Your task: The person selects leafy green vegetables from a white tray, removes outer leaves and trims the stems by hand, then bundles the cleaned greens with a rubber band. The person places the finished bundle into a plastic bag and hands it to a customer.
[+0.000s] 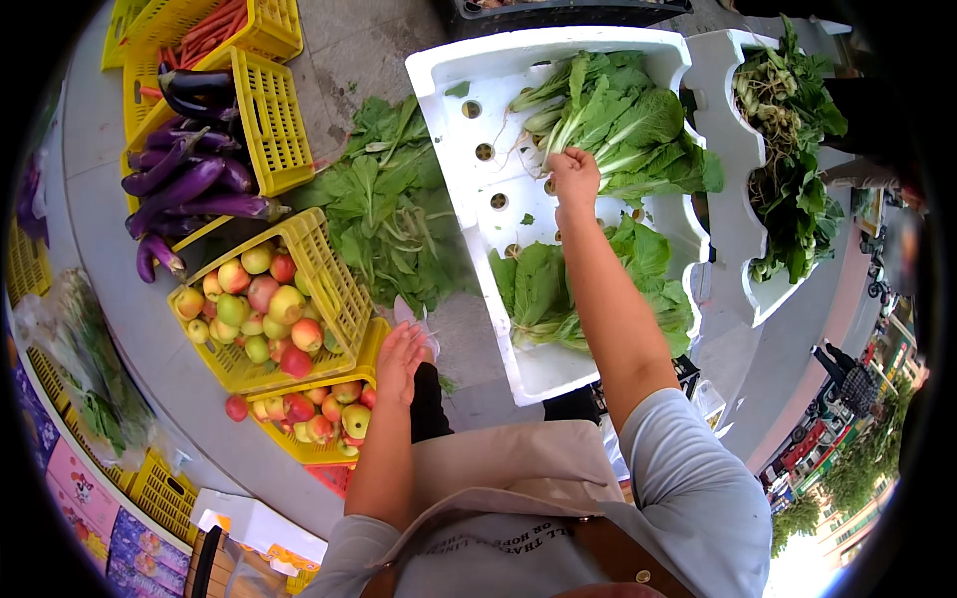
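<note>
My right hand has its fingers closed on the stem end of a bunch of leafy greens, over a white foam tray with round holes. More leafy greens lie in the near part of the same tray, partly hidden by my right forearm. My left hand is raised beside a yellow crate of apples, its fingers apart and nothing in it. Below it a light shoe partly shows. A heap of loose green leaves lies on the ground between the crates and the tray.
Yellow crates with purple eggplants and carrots stand at the upper left. A second foam tray with rooted greens is at the right. Another apple crate sits close on my left. Bagged vegetables lie at the far left.
</note>
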A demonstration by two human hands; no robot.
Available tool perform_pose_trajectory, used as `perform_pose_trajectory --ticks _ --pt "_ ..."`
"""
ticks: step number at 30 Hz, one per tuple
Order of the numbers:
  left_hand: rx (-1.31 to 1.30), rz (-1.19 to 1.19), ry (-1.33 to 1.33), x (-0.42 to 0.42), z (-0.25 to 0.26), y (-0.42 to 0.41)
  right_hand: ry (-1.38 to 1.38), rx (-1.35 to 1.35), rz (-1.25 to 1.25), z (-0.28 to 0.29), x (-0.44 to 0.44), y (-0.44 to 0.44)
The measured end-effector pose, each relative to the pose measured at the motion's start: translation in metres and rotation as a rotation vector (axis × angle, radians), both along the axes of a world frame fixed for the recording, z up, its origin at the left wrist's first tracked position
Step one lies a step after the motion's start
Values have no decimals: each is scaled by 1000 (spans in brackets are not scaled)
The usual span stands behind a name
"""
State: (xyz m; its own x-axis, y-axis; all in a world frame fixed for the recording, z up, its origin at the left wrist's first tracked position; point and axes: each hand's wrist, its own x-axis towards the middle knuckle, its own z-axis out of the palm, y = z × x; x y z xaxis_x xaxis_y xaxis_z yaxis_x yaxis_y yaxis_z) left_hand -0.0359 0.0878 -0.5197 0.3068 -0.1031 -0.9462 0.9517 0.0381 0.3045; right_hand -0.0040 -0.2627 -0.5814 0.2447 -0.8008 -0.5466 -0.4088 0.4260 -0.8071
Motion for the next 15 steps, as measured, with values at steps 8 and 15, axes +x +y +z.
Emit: perform_pose_trajectory --ticks 8,15 --pt "-227 -45 -96 26 33 -45 -567 564 123 114 -64 52" --pt "-231 40 -281 35 56 -73 -450 443 678 132 -48 125"
